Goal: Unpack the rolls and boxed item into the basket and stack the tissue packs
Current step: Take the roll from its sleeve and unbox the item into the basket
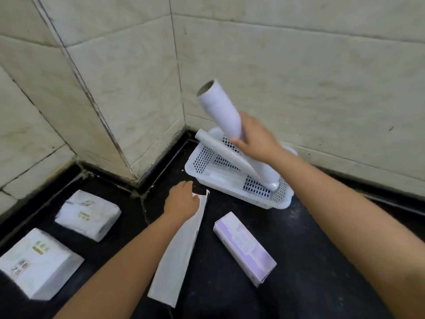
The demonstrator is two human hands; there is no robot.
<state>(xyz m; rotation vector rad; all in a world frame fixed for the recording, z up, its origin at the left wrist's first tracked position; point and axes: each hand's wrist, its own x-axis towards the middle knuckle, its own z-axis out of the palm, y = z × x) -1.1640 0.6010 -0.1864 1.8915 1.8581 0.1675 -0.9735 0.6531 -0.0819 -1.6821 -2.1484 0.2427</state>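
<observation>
Tissue packs are lying at the far left on the dark bench: one tissue pack (38,262) is sitting nearest the camera, and a second tissue pack (88,214) is resting just behind it, the two near each other but apart, not stacked. Both are wrapped in white with small printed labels, too blurred to read. Moving right, the left hand (182,200) is reaching forward with its fingers curled around the top edge of a flat white paper sleeve (178,252), which is stretching back along the bench toward the camera. Just beside the sleeve, a purple-and-white box (245,247) is lying flat on the bench, apart from both hands and outside the basket. Behind it, a white perforated basket (280,201) is sitting in the corner near the tiled wall (299,77). A long white roll (232,156) is leaning across the basket, one end poking over the far rim and the other reaching down to the near corner. Above it, the right hand (256,140) is gripping the lower end of another white roll (219,107), which is tilting up and to the left over the basket, its hollow cardboard end facing the wall.
</observation>
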